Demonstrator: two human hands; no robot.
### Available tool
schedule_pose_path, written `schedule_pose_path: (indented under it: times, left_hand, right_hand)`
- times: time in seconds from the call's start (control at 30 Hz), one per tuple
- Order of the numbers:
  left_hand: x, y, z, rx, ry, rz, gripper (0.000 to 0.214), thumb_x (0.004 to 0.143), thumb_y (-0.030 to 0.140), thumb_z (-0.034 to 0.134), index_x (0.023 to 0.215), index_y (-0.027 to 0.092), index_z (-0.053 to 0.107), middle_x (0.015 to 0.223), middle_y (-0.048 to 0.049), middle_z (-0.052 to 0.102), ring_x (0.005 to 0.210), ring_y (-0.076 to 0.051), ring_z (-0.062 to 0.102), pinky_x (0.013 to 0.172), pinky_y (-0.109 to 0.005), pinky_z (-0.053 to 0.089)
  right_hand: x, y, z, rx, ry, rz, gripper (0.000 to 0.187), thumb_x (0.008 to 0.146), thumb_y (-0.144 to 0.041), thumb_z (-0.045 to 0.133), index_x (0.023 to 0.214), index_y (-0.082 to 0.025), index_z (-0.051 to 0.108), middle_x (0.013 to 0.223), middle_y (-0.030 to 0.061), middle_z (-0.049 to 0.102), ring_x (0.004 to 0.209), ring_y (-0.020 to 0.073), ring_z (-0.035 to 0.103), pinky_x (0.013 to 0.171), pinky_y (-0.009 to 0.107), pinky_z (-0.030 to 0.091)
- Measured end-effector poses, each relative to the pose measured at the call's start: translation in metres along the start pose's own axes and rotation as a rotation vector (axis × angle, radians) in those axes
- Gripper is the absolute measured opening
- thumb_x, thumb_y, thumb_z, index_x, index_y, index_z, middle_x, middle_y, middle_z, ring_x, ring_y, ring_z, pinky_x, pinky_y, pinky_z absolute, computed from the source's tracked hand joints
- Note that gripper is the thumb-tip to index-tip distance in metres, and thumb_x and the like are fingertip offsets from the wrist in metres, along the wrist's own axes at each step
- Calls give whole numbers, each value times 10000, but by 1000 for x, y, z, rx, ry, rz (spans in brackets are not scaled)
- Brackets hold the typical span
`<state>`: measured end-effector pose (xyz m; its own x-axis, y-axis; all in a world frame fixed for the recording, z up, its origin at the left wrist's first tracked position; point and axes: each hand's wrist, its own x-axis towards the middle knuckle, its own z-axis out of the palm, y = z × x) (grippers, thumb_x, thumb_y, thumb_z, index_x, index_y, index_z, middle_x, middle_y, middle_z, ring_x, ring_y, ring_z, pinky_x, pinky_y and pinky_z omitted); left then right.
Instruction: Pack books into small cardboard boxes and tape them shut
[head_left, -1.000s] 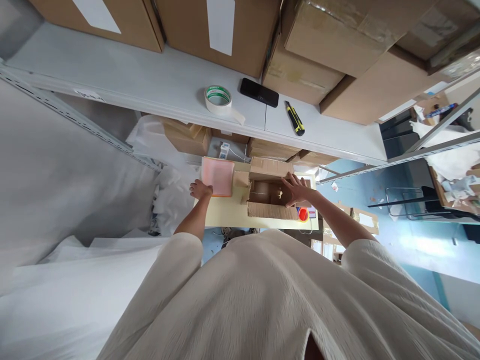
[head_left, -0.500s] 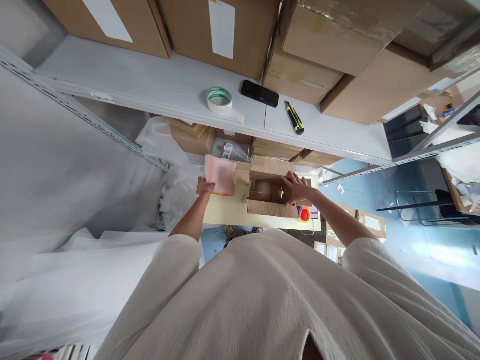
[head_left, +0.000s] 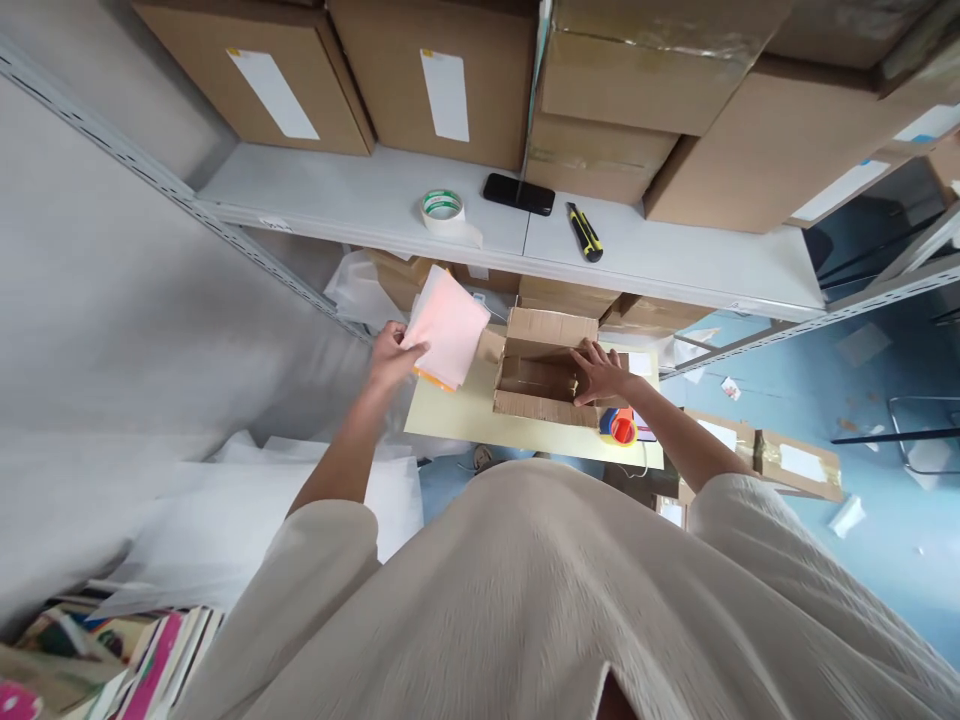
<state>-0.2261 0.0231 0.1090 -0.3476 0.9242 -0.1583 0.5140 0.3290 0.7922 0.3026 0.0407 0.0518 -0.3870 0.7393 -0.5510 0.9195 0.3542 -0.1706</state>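
- Fingers of the left hand (head_left: 390, 355) are pinched on the left edge of a pink flat packet (head_left: 450, 328), thumb on top; fingers of the right hand (head_left: 604, 374) are spread wide over the right end of an open cardboard box (head_left: 536, 378).
- The pink packet is left of the box and apart from it, set askew, with an orange strip along its near edge; whether its underside touches anything, I cannot tell.
- The box's long flaps are folded outward, one on the far side and one on the near side, leaving its mouth open upward between them.
- Under the box is a pale yellow tabletop (head_left: 461, 415); a strip of it shows between box and packet, and a narrower one runs from the box's near flap to the table's front edge.
- Just right of the box's near corner is a red, blue and yellow roll (head_left: 621, 427), close beneath the right forearm.
- Beyond the box, a grey metal shelf (head_left: 675, 255) crosses above, its front edge bounding the room on the far side.
- On that shelf, beyond the box, are a masking tape roll (head_left: 442, 207), a black smartphone (head_left: 519, 194) and a yellow-and-black utility knife (head_left: 585, 232), with large cartons (head_left: 442, 90) behind.
- Well left of the box and nearer the body are white sheets (head_left: 195, 520) and books (head_left: 161, 660).
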Motion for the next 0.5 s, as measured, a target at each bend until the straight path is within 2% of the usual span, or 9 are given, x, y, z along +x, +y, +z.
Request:
schedule_pose_path:
  times: [0.1,0.2,0.27,0.33,0.5]
  left_hand:
    - [-10,45,-18,-132,-45,162,490,733,383,920,1027,262,548,940,18,658,887,-205,688,734,-279,567]
    - [-16,88,-12,-244,-104,299,573,670,460,969,1008,271,545,950,10,674,899,-222,682,736,-302,574]
    - [-17,111,7,-255,-148,348,589,655,452,968,1020,268,544,961,12,681,914,-221,679,767,-309,573]
    - [-18,129,36,-234,-207,397,552,679,422,934,1032,262,541,979,13,676,927,-214,665,809,-313,561]
    - [-21,151,116,-67,-361,514,405,724,322,831,985,260,526,910,38,599,889,-195,578,838,-312,493]
  right_hand:
    - [1,2,6,18,43,-22,1598,699,-865,901,1906,-288,29,1955,182,-152,1795,545,-83,1393,806,48]
    - [2,4,11,32,102,-60,1590,706,-877,889,1907,-266,45,1960,201,-109,1796,548,-56,1398,791,56]
    - [2,6,13,31,148,-88,1575,720,-872,882,1906,-241,61,1961,221,-64,1798,548,-30,1405,774,68]
    - [-1,10,14,13,198,-100,1532,754,-855,866,1902,-200,93,1956,252,-5,1800,543,4,1410,761,72]
    - [-28,29,15,-49,302,-32,1385,822,-760,864,1868,-104,237,1929,304,137,1799,521,109,1430,722,61]
